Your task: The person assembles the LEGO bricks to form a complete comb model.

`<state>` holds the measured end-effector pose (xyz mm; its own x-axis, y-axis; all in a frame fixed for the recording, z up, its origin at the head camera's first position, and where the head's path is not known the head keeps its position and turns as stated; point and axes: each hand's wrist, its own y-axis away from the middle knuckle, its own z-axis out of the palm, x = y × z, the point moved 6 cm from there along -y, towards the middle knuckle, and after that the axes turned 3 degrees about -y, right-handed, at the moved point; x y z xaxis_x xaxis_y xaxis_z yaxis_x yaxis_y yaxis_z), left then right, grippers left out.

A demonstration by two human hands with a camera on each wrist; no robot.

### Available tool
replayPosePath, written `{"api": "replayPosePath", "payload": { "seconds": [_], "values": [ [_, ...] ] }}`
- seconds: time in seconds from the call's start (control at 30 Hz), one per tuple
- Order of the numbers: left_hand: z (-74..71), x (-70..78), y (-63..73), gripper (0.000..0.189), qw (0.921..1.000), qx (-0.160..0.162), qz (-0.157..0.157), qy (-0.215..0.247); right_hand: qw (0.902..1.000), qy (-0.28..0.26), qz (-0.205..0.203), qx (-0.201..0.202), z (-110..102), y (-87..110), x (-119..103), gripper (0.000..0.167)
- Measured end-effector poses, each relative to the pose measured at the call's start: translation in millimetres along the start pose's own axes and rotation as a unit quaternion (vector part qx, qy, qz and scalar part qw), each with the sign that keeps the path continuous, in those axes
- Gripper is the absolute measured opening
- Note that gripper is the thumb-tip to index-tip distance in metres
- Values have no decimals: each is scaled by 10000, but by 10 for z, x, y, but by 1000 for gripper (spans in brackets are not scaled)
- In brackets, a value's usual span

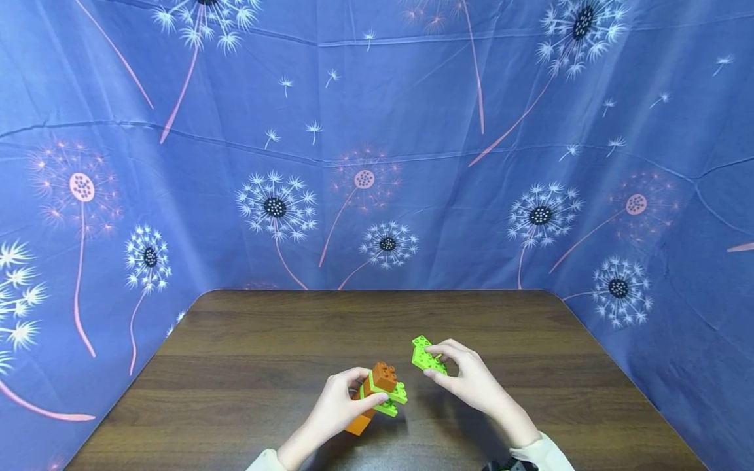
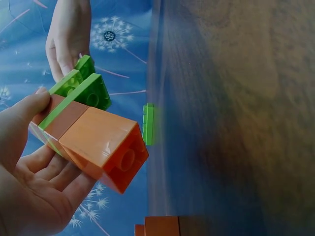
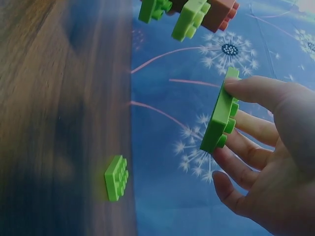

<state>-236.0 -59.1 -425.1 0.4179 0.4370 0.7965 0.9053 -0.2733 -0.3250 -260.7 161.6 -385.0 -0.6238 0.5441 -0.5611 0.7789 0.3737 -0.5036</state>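
Observation:
My left hand [image 1: 338,400] grips a stack of toy building bricks, thumb on one side and fingers round the other. A large orange brick [image 2: 101,135] forms the stack's lower end and a brown brick [image 1: 385,375] its top. Two bright green plates [image 1: 394,392] sandwiched in the stack stick out toward the right, studs showing. To the right and a little farther off, my right hand [image 1: 468,376] pinches a separate green studded plate [image 3: 220,115] above the table. In the right wrist view this plate is apart from the stack.
Another green plate [image 3: 117,178] lies on the dark wooden table [image 1: 265,340]. A brown brick [image 2: 162,226] shows at the lower edge of the left wrist view. Blue cloth [image 1: 448,196] with dandelion prints hangs behind and beside the table.

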Motion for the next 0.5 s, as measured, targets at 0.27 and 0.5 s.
{"api": "replayPosePath", "payload": {
  "seconds": [0.27,0.5],
  "values": [
    [17,-6,1,33,9998,-49,-18,167,9993,-133,-337,-90,74,-34,-99,30],
    [66,-33,6,32,9987,-221,-91,458,9975,-217,-632,-226,153,-40,-140,30]
  ]
}}
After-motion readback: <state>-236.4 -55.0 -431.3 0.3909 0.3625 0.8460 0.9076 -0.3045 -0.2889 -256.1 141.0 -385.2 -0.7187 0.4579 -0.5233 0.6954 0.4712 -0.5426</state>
